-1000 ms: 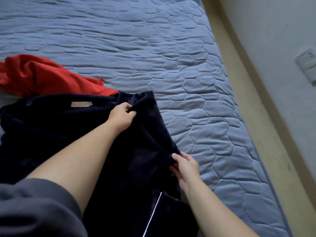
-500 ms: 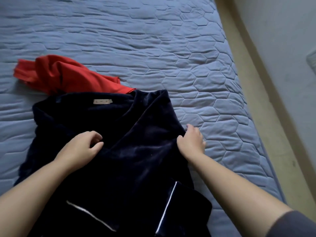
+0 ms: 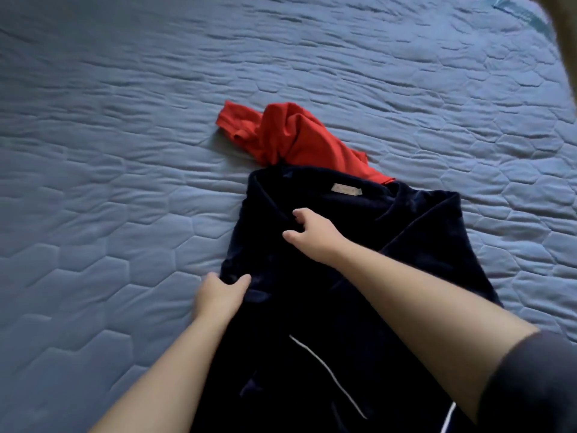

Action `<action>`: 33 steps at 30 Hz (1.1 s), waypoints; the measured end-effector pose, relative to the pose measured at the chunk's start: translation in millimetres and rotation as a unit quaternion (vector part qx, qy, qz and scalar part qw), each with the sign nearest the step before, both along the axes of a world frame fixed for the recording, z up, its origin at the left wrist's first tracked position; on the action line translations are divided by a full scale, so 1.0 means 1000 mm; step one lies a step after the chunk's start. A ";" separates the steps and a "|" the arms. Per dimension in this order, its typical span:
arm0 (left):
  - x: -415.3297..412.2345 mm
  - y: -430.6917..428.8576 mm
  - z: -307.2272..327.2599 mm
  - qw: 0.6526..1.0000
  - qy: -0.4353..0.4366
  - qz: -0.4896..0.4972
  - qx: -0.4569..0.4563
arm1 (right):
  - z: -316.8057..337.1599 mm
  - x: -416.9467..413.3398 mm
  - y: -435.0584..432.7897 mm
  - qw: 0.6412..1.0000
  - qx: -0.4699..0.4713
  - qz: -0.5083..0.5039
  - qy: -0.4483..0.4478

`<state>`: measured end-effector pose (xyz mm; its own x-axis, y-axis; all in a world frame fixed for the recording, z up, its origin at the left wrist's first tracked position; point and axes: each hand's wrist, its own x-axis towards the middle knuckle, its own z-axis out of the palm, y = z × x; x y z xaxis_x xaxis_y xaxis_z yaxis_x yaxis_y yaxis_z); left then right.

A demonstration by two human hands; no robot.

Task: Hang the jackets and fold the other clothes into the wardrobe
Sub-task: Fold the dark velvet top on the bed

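Observation:
A dark navy velvety garment (image 3: 421, 260) with white piping and a small beige neck label lies spread on the bed, collar at the far end. My left hand (image 3: 218, 295) grips its left edge, thumb on top of the cloth. My right hand (image 3: 312, 232) reaches across and pinches the fabric near the left lapel, just below the collar. A crumpled red garment (image 3: 290, 135) lies beyond the collar, partly tucked under the navy one.
The blue quilted bedspread (image 3: 125, 151) fills nearly the whole view, with wide free surface to the left and far side. A strip of tan floor or wall shows at the top right corner (image 3: 562, 26).
The view has swung left. My left hand moved from the garment's middle to its left edge. My right hand left the right edge and crossed over to the left lapel.

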<state>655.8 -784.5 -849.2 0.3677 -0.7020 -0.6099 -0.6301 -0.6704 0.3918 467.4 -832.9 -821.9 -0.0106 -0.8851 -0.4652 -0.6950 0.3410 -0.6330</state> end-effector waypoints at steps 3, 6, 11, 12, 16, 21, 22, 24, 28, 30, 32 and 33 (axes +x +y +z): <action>0.012 -0.007 -0.014 0.995 0.097 -0.024 -0.009 | -0.010 0.019 -0.032 0.999 0.019 -0.025 0.018; 0.034 -0.009 -0.023 0.988 0.129 -0.046 -0.070 | -0.018 0.036 -0.052 0.998 -0.037 -0.053 -0.020; 0.074 -0.011 -0.034 0.988 0.063 -0.124 -0.066 | -0.024 0.074 -0.068 0.996 -0.086 -0.027 -0.017; 0.073 -0.012 -0.033 0.988 0.049 -0.133 -0.057 | -0.026 0.076 -0.068 0.996 -0.082 -0.027 0.011; 0.049 -0.015 -0.016 0.970 -0.065 -0.167 -0.166 | -0.012 0.056 -0.075 0.960 -0.186 -0.136 0.160; -0.010 -0.043 -0.015 0.834 -0.118 -0.457 -0.285 | 0.003 0.005 -0.104 0.943 -0.127 -0.186 0.245; -0.020 -0.048 -0.018 0.813 -0.123 -0.499 -0.275 | 0.000 -0.004 -0.108 0.942 -0.110 -0.196 0.248; -0.031 -0.055 -0.032 0.811 -0.132 -0.519 -0.235 | -0.007 -0.017 -0.113 0.935 -0.092 -0.216 0.266; -0.028 -0.055 -0.066 0.822 -0.156 -0.508 -0.204 | -0.026 -0.042 -0.138 0.953 -0.038 -0.224 0.201; -0.029 -0.050 -0.074 0.814 -0.162 -0.517 -0.208 | -0.032 -0.051 -0.153 0.968 0.010 -0.150 0.202; -0.031 -0.050 -0.081 0.814 -0.153 -0.513 -0.224 | -0.038 -0.058 -0.162 0.966 0.020 -0.089 0.243; -0.032 -0.051 -0.083 0.814 -0.149 -0.512 -0.229 | -0.039 -0.061 -0.163 0.963 0.002 -0.072 0.258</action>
<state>624.2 -835.9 -932.1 -0.4704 -0.8621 -0.1882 -0.8794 0.4403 0.1809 406.4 -996.4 -860.8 -0.3644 -0.8552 -0.3684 -0.8622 0.4594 -0.2136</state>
